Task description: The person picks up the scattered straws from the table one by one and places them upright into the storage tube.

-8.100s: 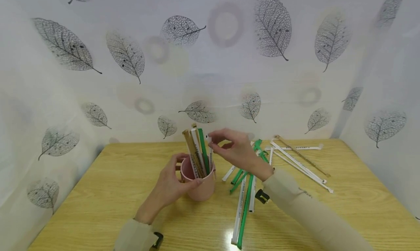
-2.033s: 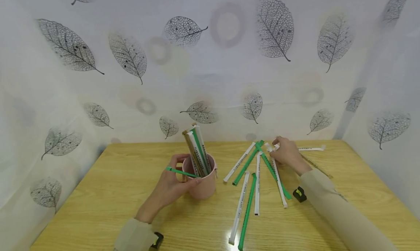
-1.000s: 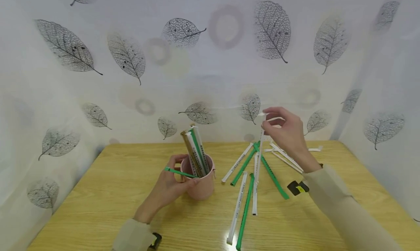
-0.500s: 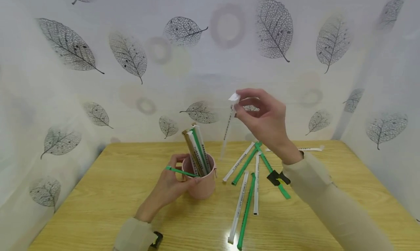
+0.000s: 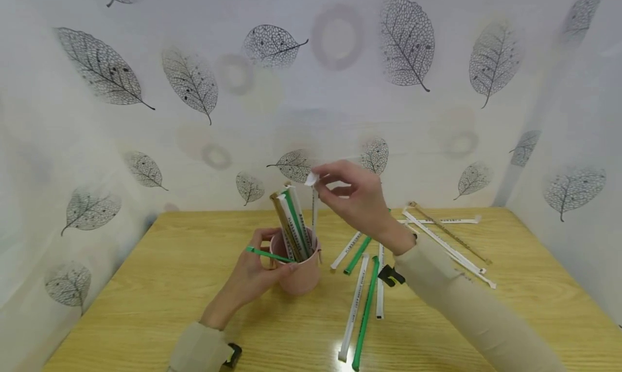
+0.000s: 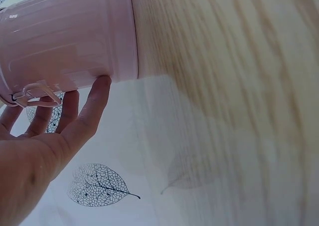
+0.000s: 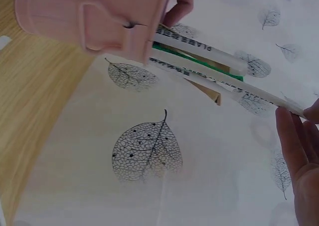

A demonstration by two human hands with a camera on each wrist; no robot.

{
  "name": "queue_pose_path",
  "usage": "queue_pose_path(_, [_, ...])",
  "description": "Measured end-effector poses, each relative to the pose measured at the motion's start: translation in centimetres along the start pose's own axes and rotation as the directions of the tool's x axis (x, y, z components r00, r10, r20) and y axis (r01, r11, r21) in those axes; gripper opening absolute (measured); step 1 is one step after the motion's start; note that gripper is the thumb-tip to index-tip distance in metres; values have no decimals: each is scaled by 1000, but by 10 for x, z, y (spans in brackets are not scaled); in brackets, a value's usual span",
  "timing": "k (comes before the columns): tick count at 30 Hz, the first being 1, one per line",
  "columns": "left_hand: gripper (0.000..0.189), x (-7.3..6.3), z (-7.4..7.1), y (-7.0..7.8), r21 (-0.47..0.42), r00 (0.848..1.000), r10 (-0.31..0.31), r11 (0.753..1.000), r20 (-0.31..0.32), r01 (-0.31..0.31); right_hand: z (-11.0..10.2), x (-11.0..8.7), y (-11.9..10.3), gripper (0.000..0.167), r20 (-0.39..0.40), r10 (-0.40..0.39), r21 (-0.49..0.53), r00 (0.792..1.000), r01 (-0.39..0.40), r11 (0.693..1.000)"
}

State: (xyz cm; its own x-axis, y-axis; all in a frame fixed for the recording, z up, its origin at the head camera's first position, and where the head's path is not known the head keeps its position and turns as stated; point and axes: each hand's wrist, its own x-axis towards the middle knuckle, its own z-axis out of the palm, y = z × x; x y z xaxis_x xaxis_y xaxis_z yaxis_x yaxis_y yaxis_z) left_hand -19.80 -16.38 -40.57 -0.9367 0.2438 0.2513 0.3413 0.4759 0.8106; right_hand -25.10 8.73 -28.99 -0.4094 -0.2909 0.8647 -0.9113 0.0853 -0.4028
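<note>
A small pink bucket [image 5: 297, 277] with side handles stands on the table, several paper-wrapped straws leaning in it. My left hand [image 5: 252, 272] grips it from the left, thumb at the near rim; the left wrist view shows the fingers [image 6: 89, 109] along its wall. Across that hand and the rim lies a green wrapped straw [image 5: 267, 254]. My right hand [image 5: 357, 202] pinches a white wrapped straw [image 5: 314, 215] near its top, above the bucket. The straw's lower end is hidden behind the rim. The right wrist view has this straw [image 7: 259, 94] beside the others.
Right of the bucket lie loose white straws [image 5: 355, 307] and green straws [image 5: 365, 312], partly under my right forearm. Farther right, more white straws and a brown straw [image 5: 452, 232] cross each other. A leaf-printed curtain [image 5: 335, 107] hangs behind the table.
My right hand has lifted a white straw from the pile at right and carried it left to the bucket. A green straw, absent eight seconds ago, lies across my left hand, which keeps its place.
</note>
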Motion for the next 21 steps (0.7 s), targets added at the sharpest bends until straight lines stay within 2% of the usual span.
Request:
queue_pose_path(7, [73,1,0,1,-21,1000,-15,1000,4,15,7,-21,14,27,82,58,-26,995,-56,998])
queue_pose_path(14, [73,0,1,2,-2,1000,-21,1000,-1,21,15,-46,27,27,156,132,-64,979,-124,990])
queue_pose_path(21, [72,1,1,1,6,1000,8,1000,-12,-8,10,-53,27,41,193,205,-53,959,-198,979])
